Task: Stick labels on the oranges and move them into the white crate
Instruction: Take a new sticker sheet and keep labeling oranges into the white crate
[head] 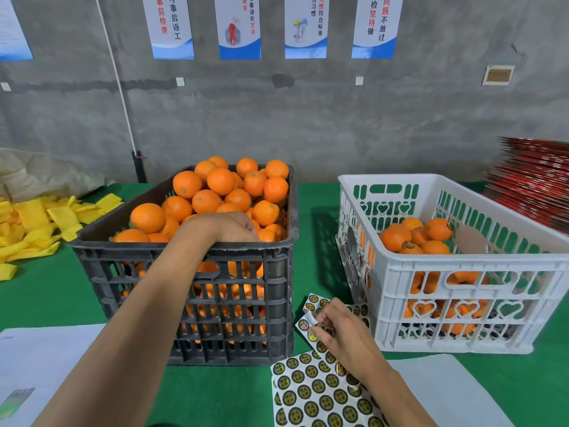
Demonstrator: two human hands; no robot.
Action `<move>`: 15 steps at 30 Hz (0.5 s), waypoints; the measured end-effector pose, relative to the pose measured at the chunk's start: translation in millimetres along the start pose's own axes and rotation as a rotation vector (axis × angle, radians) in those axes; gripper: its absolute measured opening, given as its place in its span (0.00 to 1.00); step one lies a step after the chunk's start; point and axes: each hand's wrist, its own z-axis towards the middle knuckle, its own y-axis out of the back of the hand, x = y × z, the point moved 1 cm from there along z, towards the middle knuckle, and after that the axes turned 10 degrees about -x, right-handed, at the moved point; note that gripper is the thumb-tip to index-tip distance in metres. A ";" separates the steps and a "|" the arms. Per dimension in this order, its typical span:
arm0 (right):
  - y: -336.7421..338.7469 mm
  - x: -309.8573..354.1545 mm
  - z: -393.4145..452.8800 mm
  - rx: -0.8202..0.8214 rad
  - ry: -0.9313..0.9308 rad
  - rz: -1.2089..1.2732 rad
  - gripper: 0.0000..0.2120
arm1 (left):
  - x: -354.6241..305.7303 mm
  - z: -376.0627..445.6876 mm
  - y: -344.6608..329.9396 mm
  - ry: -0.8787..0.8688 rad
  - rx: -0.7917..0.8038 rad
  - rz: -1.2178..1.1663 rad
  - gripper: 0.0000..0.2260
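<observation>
Currently, oranges (220, 181) in the black crate (246, 291) are reached by the left hand (234, 227), grasp undeterminable, while beside it the right hand (334, 325) pinches a label (308, 322) off the sheet (323, 392); sticking, then transfer to the white crate (462, 297), is judged next.

left fingertips hidden among oranges (197, 192), posters (238, 26) cropped
</observation>
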 end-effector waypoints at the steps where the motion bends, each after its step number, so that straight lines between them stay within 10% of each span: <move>1: -0.4 0.3 -0.2 -0.002 -0.001 0.010 0.09 | 0.3 0.4 0.0 -0.001 0.001 0.005 0.06; 15: -3.3 1.3 -2.2 -0.030 0.089 -0.249 0.13 | 2.3 4.2 -0.6 -0.005 -0.006 0.002 0.04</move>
